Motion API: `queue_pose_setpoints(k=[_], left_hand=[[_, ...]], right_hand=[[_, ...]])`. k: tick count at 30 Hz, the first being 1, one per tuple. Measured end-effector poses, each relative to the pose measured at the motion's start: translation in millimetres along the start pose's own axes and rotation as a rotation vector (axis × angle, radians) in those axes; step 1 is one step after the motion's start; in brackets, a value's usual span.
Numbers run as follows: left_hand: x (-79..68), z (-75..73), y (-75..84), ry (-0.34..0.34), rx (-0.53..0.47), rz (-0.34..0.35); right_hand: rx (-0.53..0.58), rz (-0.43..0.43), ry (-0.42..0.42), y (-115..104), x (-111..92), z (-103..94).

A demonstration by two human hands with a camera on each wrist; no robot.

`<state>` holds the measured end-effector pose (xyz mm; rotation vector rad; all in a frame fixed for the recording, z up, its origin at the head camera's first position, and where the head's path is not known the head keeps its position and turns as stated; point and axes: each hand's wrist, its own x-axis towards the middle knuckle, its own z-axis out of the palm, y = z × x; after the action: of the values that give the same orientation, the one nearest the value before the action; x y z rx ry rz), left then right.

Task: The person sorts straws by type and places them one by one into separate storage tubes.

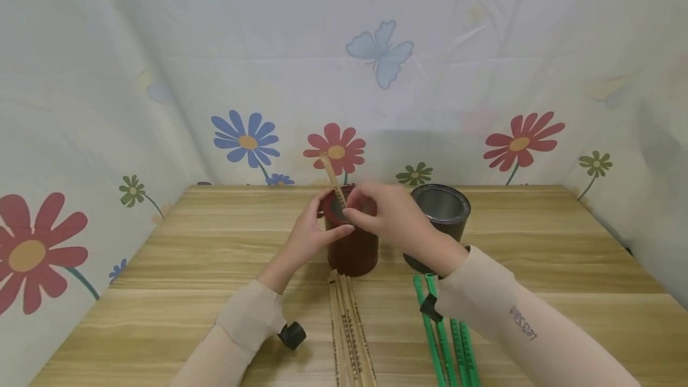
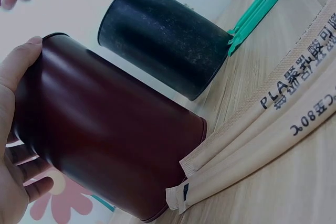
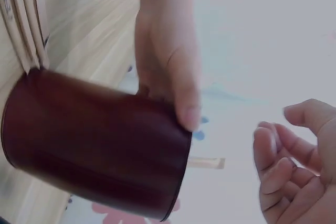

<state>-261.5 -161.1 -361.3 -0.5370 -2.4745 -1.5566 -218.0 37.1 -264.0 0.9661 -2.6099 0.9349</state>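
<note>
My left hand (image 1: 314,229) holds the dark red cylindrical holder (image 1: 352,252) near its rim, thumb along one side and fingers round the other. The holder stands upright on the table. One paper-wrapped straw (image 1: 331,175) leans out of its mouth toward the left; its end (image 3: 207,162) also pokes past the rim in the right wrist view. My right hand (image 1: 392,211) hovers at the holder's mouth in the head view. From the right wrist, that hand (image 3: 296,166) shows loosely bent fingers, apart from the straw, with nothing between them.
Several brown paper-wrapped straws (image 1: 349,333) lie in front of the red holder. Several green-wrapped straws (image 1: 446,339) lie to the right, partly under my right forearm. A black cylindrical holder (image 1: 443,205) stands behind that arm. A flower-printed curtain (image 1: 430,106) borders the wooden table (image 1: 548,243).
</note>
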Motion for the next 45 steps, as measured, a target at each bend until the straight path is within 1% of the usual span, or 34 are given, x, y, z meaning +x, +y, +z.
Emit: queue_pose_setpoints(k=[4, 7, 11, 17, 21, 24, 26, 30, 35, 39, 45], left_hand=[[1.0, 1.7, -1.1, 0.009, 0.003, 0.003], [1.5, 2.5, -1.3, 0.011, 0.003, 0.001], [1.3, 2.5, -1.5, 0.013, -0.005, -0.001], [1.1, 1.4, -1.3, 0.023, -0.004, -0.005], [0.3, 0.3, 0.3, 0.026, 0.006, -0.019], [-0.5, -0.6, 1.4, 0.031, 0.006, -0.034], [-0.5, -0.8, 1.9, 0.035, 0.004, -0.043], [-0.1, -0.6, 1.0, 0.03, 0.002, -0.054], [1.0, 0.5, -0.1, 0.016, 0.008, -0.05], [1.4, 1.3, 0.2, 0.012, 0.009, -0.049], [1.4, 1.9, 2.3, 0.009, 0.003, -0.049]], right_hand=[[0.015, 0.029, -0.072, -4, -23, 1.7], [0.013, 0.053, -0.129, -2, -37, 9.2], [-0.003, 0.056, -0.185, 4, -51, 24.7], [-0.036, 0.017, -0.264, 13, -66, 53.4], [-0.056, 0.03, -0.316, 16, -71, 71.0], [-0.067, 0.062, -0.331, 18, -73, 80.3], [-0.097, 0.076, -0.331, 18, -75, 84.4], [-0.156, 0.11, -0.343, 20, -76, 89.3], [-0.218, 0.158, -0.364, 23, -78, 93.8], [-0.244, 0.182, -0.376, 25, -78, 97.8], [-0.256, 0.198, -0.372, 27, -78, 101.7]])
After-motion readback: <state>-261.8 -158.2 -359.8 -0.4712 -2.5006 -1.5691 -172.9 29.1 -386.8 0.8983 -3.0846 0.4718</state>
